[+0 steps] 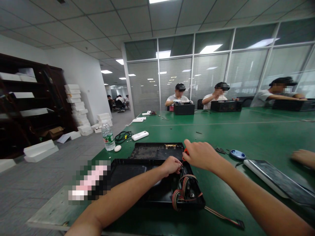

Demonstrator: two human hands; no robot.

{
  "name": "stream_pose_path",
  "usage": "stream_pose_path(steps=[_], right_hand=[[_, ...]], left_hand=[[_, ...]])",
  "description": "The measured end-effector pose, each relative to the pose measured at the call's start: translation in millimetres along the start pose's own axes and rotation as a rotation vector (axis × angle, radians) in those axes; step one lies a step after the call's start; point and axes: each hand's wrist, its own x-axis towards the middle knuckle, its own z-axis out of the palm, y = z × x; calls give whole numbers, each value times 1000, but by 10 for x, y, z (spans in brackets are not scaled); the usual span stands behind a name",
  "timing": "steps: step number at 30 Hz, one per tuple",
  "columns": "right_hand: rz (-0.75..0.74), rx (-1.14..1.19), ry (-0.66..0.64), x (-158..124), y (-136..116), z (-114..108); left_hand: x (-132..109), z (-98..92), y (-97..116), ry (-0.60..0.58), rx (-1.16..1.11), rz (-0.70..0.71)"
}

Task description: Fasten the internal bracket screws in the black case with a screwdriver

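Green table [246, 137], black casing [137, 177], water bottle [108, 136], tablet [280, 180]

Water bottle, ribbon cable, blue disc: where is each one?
Water bottle [108, 137], head view, on its label.
Ribbon cable [182, 187], head view, on its looped part.
Blue disc [237, 154], head view, on its top face.

Left hand [171, 165], reaching in from seven o'clock, pinches shut; right hand [200, 155], from four o'clock, is fisted just beside it.
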Motion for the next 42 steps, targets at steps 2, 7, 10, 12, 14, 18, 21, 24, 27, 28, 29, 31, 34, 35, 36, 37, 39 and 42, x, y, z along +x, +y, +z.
stream_pose_path(steps=[2,7,10,12,14,18,21,24,27,28,29,31,34,35,36,37,39,42], right_hand=[[22,-7,-6,17,36,11],[-33,66,-1,42,126,102],[-40,120,5,51,232,183],[-25,208,8,54,380,247],[-40,388,-47,50,596,331],[61,923,-232,15,1039,641],[271,1461,-82,-6,1145,982],[402,1850,57,-15,1027,1237],[367,1975,72,-38,812,1284],[324,1965,53,-52,738,1261],[270,1927,25,-71,664,1228],[137,1752,-39,-124,516,1145],[-146,1307,-60,-258,274,1012],[-262,1150,-48,-321,186,972],[-378,1006,-32,-393,99,940],[-481,875,-23,-473,13,918],[-623,637,10,-641,-140,910],[-668,390,98,-858,-285,971]], left_hand=[[-8,-2,5,5,-5,2],[-22,-11,26,8,-15,3],[-32,-30,40,-4,-13,0],[-38,-48,40,-15,0,3],[-41,-62,26,-20,10,11],[-32,-75,-14,-18,-51,45],[-29,-130,25,-63,-97,71],[-75,-308,151,-140,128,123],[-213,-580,282,-215,673,212],[-279,-671,308,-208,848,245],[-350,-757,322,-195,1004,265],[-497,-904,321,-186,1264,261],[-646,-1093,296,-243,1457,210],[-659,-1161,295,-254,1460,214],[-650,-1234,297,-242,1438,234],[-620,-1312,304,-206,1403,259],[-508,-1464,313,-98,1332,294],[-280,-1616,278,-80,1250,319]])
